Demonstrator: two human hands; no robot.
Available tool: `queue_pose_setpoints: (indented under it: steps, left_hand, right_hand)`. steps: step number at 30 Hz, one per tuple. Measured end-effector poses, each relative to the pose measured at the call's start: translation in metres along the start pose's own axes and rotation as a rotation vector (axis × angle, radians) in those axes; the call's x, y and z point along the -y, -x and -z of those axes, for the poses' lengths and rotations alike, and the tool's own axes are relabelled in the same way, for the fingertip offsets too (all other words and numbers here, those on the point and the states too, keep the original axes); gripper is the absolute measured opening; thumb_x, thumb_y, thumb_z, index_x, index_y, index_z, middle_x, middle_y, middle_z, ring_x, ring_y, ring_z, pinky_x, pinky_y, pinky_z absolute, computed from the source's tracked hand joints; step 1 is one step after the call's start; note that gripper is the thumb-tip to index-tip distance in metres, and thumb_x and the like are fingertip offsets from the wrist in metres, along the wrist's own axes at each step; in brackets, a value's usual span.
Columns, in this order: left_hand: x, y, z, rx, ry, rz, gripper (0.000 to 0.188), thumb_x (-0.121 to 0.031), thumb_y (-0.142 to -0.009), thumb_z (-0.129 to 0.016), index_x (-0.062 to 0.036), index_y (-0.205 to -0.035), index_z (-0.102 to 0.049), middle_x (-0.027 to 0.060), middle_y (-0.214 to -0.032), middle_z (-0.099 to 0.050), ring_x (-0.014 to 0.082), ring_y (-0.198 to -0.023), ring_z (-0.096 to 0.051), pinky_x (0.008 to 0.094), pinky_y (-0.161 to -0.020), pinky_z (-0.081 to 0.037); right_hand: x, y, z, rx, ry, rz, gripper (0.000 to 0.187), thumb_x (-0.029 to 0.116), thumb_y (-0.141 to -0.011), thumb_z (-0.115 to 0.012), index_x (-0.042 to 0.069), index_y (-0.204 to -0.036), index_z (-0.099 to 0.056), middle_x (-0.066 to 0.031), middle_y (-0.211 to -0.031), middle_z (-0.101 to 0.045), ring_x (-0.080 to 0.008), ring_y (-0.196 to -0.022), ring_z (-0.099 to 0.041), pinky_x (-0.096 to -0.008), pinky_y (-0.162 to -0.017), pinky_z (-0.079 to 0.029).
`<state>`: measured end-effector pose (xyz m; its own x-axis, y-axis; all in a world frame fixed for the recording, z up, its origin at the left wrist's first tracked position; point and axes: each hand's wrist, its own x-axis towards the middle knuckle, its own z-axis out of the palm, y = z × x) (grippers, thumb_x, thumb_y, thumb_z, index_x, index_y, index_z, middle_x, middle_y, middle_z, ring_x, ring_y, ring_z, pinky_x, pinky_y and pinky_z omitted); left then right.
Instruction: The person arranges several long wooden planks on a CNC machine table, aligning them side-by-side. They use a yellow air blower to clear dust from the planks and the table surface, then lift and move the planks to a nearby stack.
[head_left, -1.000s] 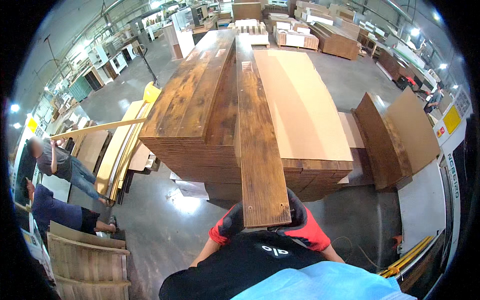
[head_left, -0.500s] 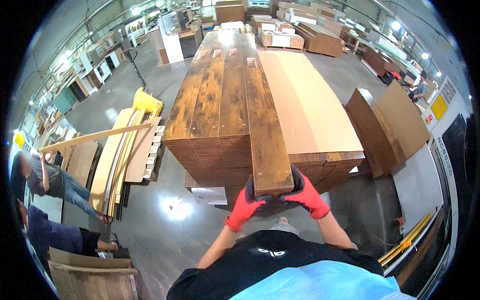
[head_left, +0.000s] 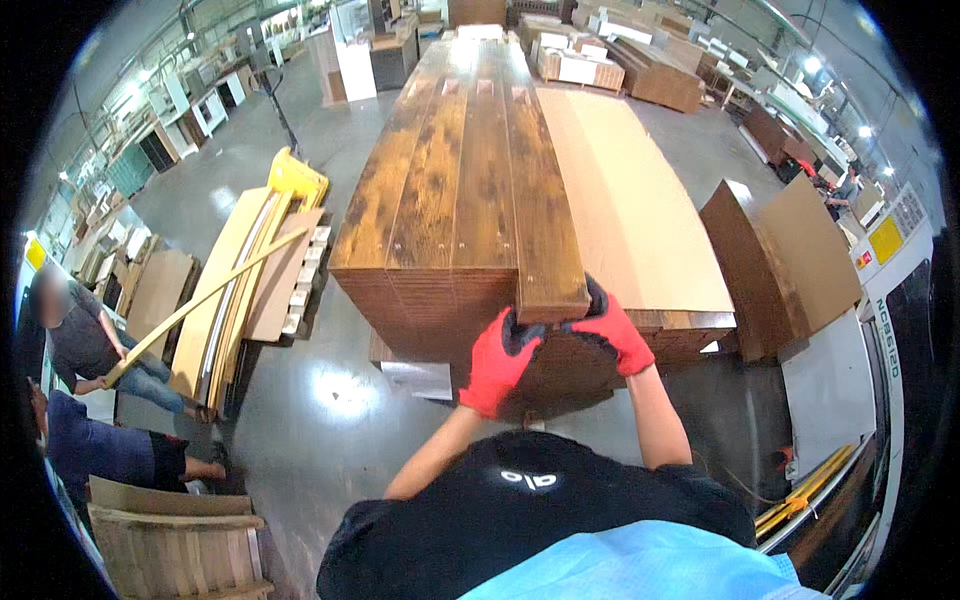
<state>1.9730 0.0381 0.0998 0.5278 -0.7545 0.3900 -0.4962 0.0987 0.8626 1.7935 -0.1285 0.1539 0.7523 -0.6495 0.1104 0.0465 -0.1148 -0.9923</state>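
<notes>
A long dark brown wood-grain board (head_left: 548, 240) lies along the right side of a tall stack of matching boards (head_left: 420, 310), its near end jutting slightly past the others. My left hand (head_left: 500, 362), in a red glove with dark palm, grips the left corner of that end. On the right corner, my right hand (head_left: 615, 332) in the same kind of glove is closed round the edge. Both thumbs point inward, and the fingertips beneath the board are hidden. Just right of the board, a tan cardboard sheet (head_left: 640, 210) covers a lower stack.
At left, a yellow pallet jack (head_left: 297, 180) stands by long strips on a pallet (head_left: 318, 250). One person (head_left: 75, 325) there holds a long strip; another (head_left: 105, 440) is nearer. Brown panels (head_left: 750, 270) and a white machine (head_left: 885, 270) stand at right.
My hands have moved forward, and the board has slid away from me, its near end now closer to level with the stack. The person at left has lowered the strip's near end.
</notes>
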Motion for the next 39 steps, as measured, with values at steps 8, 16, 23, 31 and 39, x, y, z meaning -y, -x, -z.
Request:
queue_pose_setpoints:
  steps: [8,16,23,31,39]
  left_hand:
    - [-0.008,-0.03,-0.003,-0.098,-0.025,0.108,0.047,-0.025,-0.078,-0.089,0.0014,-0.11,-0.065,0.0173,-0.094,-0.073,0.0267,-0.083,-0.072,0.038,-0.078,-0.056]
    - [-0.016,-0.037,-0.018,-0.223,0.075,0.204,0.034,-0.019,-0.081,-0.089,-0.001,-0.092,-0.062,0.0043,-0.072,-0.061,0.0114,-0.068,-0.053,0.0294,-0.066,-0.049]
    - [-0.012,-0.039,-0.035,-0.298,0.129,0.225,0.029,-0.016,-0.084,-0.087,-0.0004,-0.09,-0.062,0.0019,-0.071,-0.058,0.0089,-0.069,-0.049,0.0287,-0.064,-0.046]
    - [-0.006,-0.042,-0.057,-0.427,0.294,0.283,0.033,-0.022,-0.082,-0.089,-0.0011,-0.086,-0.063,0.0017,-0.069,-0.061,0.0085,-0.063,-0.052,0.0294,-0.06,-0.047]
    - [-0.001,-0.027,-0.043,-0.302,0.343,0.202,0.027,-0.017,-0.087,-0.084,0.0002,-0.092,-0.065,0.0029,-0.081,-0.067,0.0084,-0.071,-0.055,0.0286,-0.067,-0.049]
  right_hand:
    - [0.028,-0.033,0.025,0.08,0.389,-0.088,0.095,0.004,-0.075,-0.087,0.003,-0.157,-0.039,-0.002,-0.075,-0.066,-0.0088,-0.071,-0.063,-0.0256,-0.065,-0.05]
    - [0.001,-0.038,0.019,-0.015,0.18,-0.032,0.085,0.006,-0.08,-0.086,-0.002,-0.153,-0.044,-0.0018,-0.084,-0.066,-0.008,-0.072,-0.061,-0.0262,-0.064,-0.05]
    - [-0.022,-0.032,0.008,-0.189,0.262,0.007,0.066,0.003,-0.084,-0.082,-0.002,-0.144,-0.055,0.0009,-0.083,-0.063,-0.007,-0.073,-0.056,-0.0263,-0.066,-0.05]
    - [-0.038,-0.022,-0.035,-0.495,0.209,0.197,0.034,0.003,-0.093,-0.073,-0.004,-0.125,-0.065,0.0034,-0.08,-0.058,-0.0044,-0.066,-0.049,-0.0232,-0.057,-0.041]
    - [-0.046,-0.013,-0.036,-0.482,-0.07,0.062,0.045,0.0,-0.094,-0.069,0.004,-0.139,-0.063,0.0037,-0.081,-0.059,-0.0037,-0.071,-0.055,-0.0207,-0.064,-0.046]
